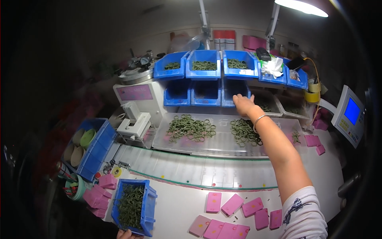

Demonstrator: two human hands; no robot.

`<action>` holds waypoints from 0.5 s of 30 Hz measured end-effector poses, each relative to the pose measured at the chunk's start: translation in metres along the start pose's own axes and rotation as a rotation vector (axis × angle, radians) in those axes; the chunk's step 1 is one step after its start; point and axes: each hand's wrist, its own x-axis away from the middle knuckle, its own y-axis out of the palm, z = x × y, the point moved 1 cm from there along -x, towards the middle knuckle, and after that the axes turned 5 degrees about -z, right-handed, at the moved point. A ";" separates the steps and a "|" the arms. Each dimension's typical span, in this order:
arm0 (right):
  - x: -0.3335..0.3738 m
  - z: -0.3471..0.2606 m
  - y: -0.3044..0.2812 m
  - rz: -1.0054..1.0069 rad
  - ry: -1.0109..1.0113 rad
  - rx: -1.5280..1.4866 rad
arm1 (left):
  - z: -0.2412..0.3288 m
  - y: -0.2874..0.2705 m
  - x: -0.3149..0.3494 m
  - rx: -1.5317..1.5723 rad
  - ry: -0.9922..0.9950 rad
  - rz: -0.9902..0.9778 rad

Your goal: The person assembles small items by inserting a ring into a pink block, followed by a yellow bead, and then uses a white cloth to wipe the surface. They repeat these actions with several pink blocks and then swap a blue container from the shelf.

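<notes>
A sleeve point(304, 217) is lying before the tray point(223, 139), the left hand point(126, 235) touching a box point(149, 208) there: probably light, stiff, best rim-held. Behind, the right hand point(244, 105) is overlapping a bin point(229, 92); neither grip is showing clearly.

From my remote seat, I take the lit white lamp point(304, 7) as landmark. Its pale arm point(274, 20) stands just left of the shade; farther left I see another pale pole point(203, 16). A grey wall point(238, 16) rises behind it. The white workbench point(179, 199) spreads below it; darkness lies far left.
</notes>
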 end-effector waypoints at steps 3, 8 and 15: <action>0.000 0.002 0.001 -0.013 -0.004 0.030 | -0.002 0.004 -0.006 0.002 -0.008 -0.002; -0.002 0.007 -0.002 -0.023 0.000 0.045 | 0.001 0.018 -0.007 -0.018 0.025 0.020; 0.033 -0.009 -0.029 0.149 -0.086 -0.137 | 0.007 0.022 -0.002 0.003 0.033 -0.021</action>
